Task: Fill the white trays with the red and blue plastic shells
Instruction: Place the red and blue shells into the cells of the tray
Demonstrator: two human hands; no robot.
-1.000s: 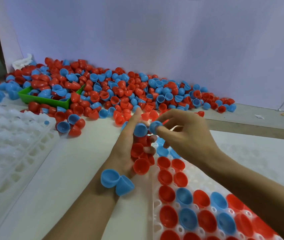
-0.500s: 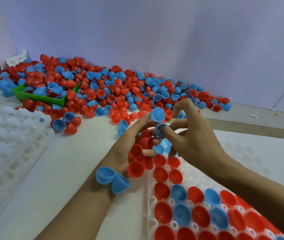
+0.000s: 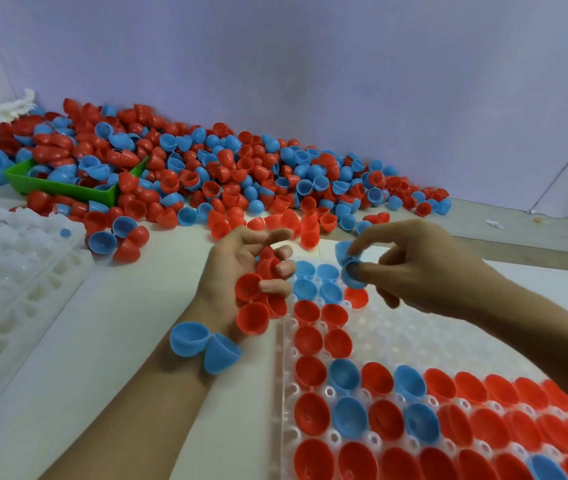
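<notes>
Blue shells (image 3: 350, 268) are pinched in the right hand (image 3: 417, 268) above the white tray (image 3: 424, 337) – left hand (image 3: 237, 271) cups red shells (image 3: 258, 299); loose pile (image 3: 223, 171) and green bin (image 3: 67, 188) sit upper left.

We see a white tray (image 3: 286, 427) whose pockets hold red shells (image 3: 312, 414) mixed with blue shells (image 3: 350, 415), red being the more common. Our left hand (image 3: 237, 271) cups only red shells, and our right hand (image 3: 414, 268) pinches blue ones. Behind lies a mixed red-and-blue heap (image 3: 241, 174) around a bright green bin (image 3: 67, 190), before a pale lilac wall (image 3: 310, 64). The bench (image 3: 102, 341) is white.
</notes>
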